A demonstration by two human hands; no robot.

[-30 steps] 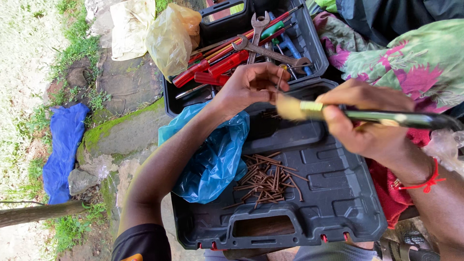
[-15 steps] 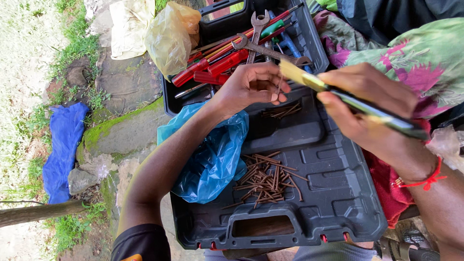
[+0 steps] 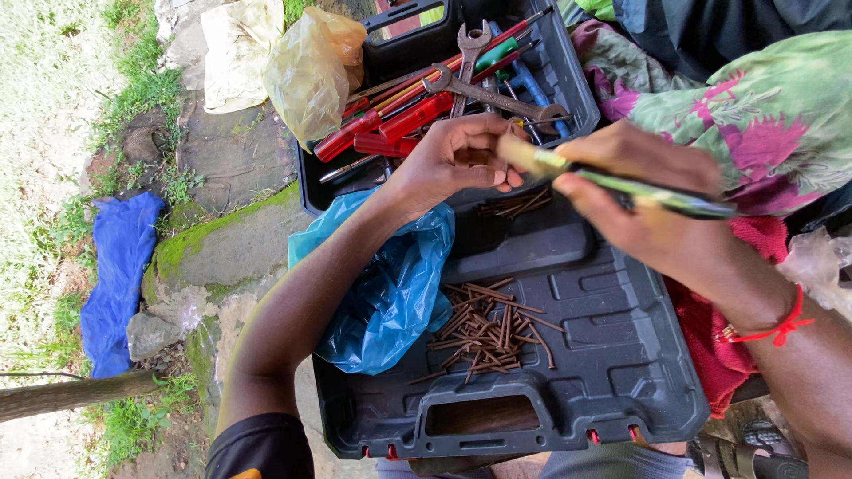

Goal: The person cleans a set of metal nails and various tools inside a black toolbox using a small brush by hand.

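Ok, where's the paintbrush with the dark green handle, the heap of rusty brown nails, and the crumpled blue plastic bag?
paintbrush with the dark green handle [image 3: 652, 193], head view, on the handle.
heap of rusty brown nails [image 3: 488, 333], head view, middle of the heap.
crumpled blue plastic bag [image 3: 395, 293], head view, on its bulging middle.

Bright, even daylight with soft shadows. The pale ground [image 3: 40, 80] at upper left is washed out by overexposure. The paintbrush [image 3: 612, 180] and right hand [image 3: 652, 213] are motion-blurred; the rusty nails [image 3: 493, 328] stay sharp.
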